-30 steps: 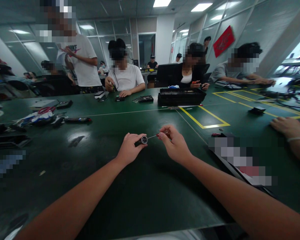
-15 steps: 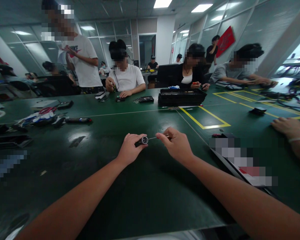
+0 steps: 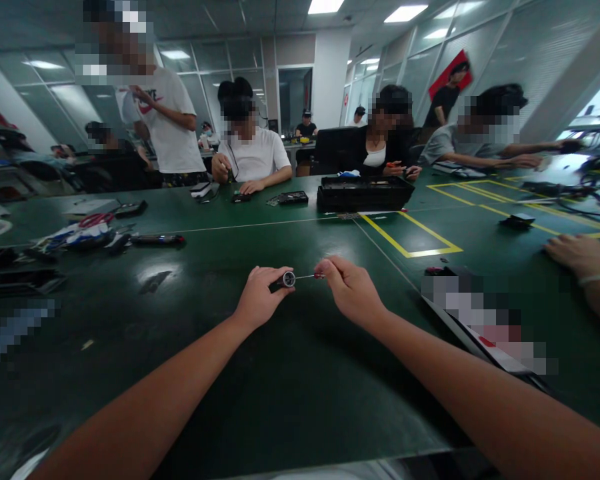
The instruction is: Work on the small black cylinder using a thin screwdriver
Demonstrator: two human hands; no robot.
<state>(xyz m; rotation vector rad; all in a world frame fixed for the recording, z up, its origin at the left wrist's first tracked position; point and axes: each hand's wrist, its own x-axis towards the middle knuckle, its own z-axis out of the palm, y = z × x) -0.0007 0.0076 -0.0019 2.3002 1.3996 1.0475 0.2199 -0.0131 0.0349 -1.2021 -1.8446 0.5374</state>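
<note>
- Firstly, I record a green table (image 3: 205,413) spanning the view, with yellow lines (image 3: 433,253) marked on its surface.
- Long black case (image 3: 365,195): located on the far side, in front of a seated person in a black top (image 3: 357,157).
- Mixed pile (image 3: 87,233), red, white and dark: on the table at left.
- Left hand (image 3: 260,300): closed, thumb and fingers gripping the dark cylinder.
- Right hand (image 3: 354,288): closed, fingertips pinching the slim tool near its red part.
- Another person's hand (image 3: 575,255): resting on the table at far right.
- Dark cylinder (image 3: 282,281): held over the middle of the table, between thumb and fingers, its round end facing my camera.
- Slim tool (image 3: 306,277): thin shaft pointing left to the cylinder's rim; I cannot tell whether it touches or enters.
</note>
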